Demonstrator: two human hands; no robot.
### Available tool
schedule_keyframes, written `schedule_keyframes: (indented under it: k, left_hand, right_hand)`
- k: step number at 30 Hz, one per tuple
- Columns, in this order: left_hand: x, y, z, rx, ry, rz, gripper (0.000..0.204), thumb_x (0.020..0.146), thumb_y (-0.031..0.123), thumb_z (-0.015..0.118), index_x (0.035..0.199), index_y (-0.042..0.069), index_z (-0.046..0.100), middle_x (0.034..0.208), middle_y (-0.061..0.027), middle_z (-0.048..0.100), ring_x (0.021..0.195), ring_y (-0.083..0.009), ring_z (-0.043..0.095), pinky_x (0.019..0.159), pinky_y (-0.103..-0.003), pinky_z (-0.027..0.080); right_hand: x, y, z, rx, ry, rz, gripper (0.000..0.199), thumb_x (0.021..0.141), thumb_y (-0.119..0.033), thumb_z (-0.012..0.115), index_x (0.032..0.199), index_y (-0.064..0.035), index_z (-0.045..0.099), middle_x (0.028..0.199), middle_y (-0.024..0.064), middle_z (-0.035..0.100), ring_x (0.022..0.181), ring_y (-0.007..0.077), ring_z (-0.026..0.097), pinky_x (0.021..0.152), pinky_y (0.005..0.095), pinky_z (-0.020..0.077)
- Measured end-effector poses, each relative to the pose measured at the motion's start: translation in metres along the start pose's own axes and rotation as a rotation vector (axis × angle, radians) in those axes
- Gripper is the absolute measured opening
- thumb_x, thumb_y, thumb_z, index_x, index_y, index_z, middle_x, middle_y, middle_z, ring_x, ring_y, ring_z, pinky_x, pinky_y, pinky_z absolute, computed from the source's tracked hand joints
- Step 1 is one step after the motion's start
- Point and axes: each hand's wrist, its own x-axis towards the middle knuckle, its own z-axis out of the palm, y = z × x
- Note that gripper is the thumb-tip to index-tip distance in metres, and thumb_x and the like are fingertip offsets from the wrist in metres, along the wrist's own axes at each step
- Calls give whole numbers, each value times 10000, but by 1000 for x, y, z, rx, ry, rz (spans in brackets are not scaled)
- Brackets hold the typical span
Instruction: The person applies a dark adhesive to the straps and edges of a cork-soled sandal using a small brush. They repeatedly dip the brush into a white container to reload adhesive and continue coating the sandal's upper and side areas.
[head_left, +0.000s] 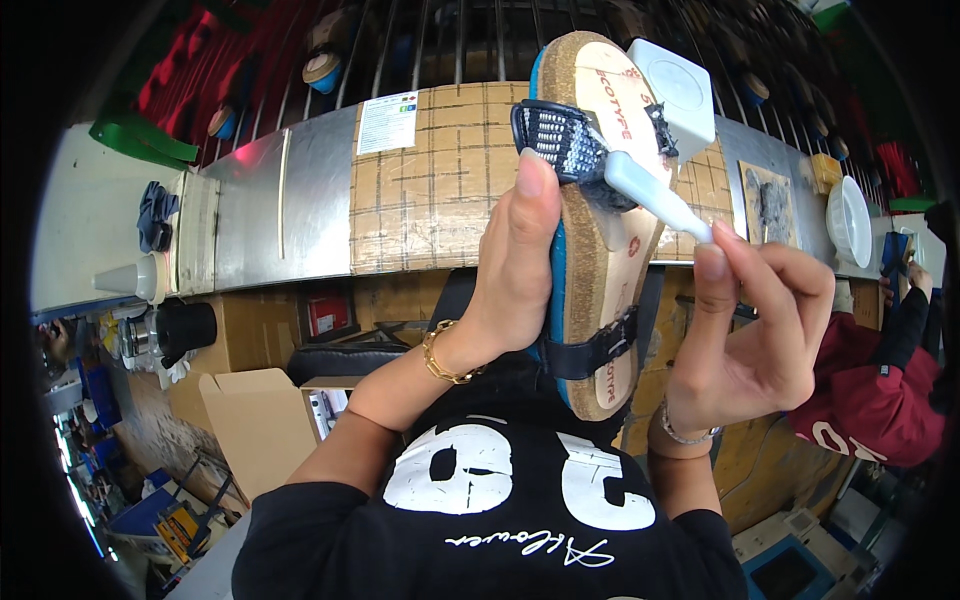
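A sandal (pixel 600 280) with a cork edge, pale footbed, blue outsole and dark straps is held up in front of my chest. My left hand (pixel 515 250) grips it along its left side, thumb against the woven, light-and-dark patterned strap (pixel 558 140). A black buckled strap (pixel 598 348) crosses the nearer end. Between thumb and fingers, my right hand (pixel 755 320) pinches the narrow end of a pale grey plastic tool (pixel 655 195). The tool's wider end is over the footbed beside the patterned strap. I cannot make out its exact kind.
Behind the sandal, a taped cardboard sheet (pixel 440 220) covers part of the metal bench (pixel 310 210). A white container (pixel 675 90) stands beyond. Metal bars carrying sandals (pixel 322 70) run along the back. Another person (pixel 880 390) in maroon works at right, near a white bowl (pixel 848 225).
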Motion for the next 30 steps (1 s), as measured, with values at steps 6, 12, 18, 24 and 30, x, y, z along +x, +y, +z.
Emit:
schedule_keyframes:
  k: [6,12,18,24,30]
  left_hand:
    - [-3,6,-1,-32,-39,-22,863,1012,710,175,1334,-14,517,1127,-133,669,989,-164,663,857,-305,540]
    - [-5,18,7,-53,-20,-67,826,1030,679,164,1367,0,493,1190,-127,647,1049,-163,646,909,-316,527]
    - [-1,17,0,-59,-85,-99,855,1018,701,142,1371,9,501,1212,-134,648,1084,-175,652,925,-326,539]
    - [0,18,5,-193,-34,-125,893,1002,726,134,1380,7,505,1231,-147,653,1093,-193,667,941,-337,553]
    - [2,17,-1,-310,-50,-130,902,995,740,152,1381,4,502,1248,-156,645,1114,-206,662,959,-342,550]
  right_hand:
    - [27,33,5,283,-90,-112,260,703,30,827,949,-53,802,862,46,608,787,140,543,695,249,410]
    - [47,50,-6,294,-302,-251,245,719,50,797,957,-8,781,920,95,606,864,176,552,737,264,425]
    - [53,60,-8,305,-381,-336,257,685,47,802,933,-20,787,918,103,612,859,180,556,692,250,414]
    - [46,52,-14,258,-430,-324,280,626,36,811,894,-45,798,900,101,612,821,178,550,668,261,381]
    - [45,43,-17,230,-472,-356,320,549,-33,817,865,-88,811,830,81,609,770,182,540,751,325,340]
